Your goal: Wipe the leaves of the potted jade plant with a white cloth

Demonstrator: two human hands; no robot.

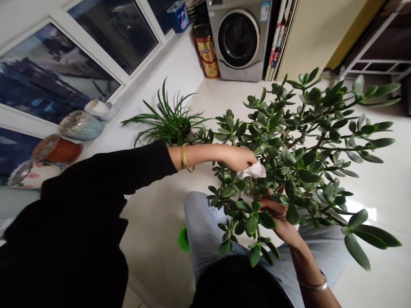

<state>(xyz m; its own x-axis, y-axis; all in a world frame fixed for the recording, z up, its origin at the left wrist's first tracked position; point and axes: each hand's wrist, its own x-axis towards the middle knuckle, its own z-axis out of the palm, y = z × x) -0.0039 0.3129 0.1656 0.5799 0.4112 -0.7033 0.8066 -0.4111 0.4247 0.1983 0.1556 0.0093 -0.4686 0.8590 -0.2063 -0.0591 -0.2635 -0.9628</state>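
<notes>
A large, bushy jade plant (308,175) with thick, rounded green leaves spreads in front of me, over my lap. My left hand (240,159), with a gold bangle on its wrist, reaches into the foliage from the left. Its closed fingers pinch a crumpled white cloth or tissue (253,170) against the leaves. Lower down, my right hand (278,214), wearing a silver bangle, comes up from below among the stems. Its fingers are curled around a part of the plant, and leaves partly hide them. The pot of the jade plant is out of sight.
A spiky green potted plant (170,117) stands by the wall. Several flowerpots, including a brown pot (56,149), line the windowsill at left. A washing machine (239,38) stands at the back beside a red-yellow container (207,51). A green object (183,239) lies near my knee.
</notes>
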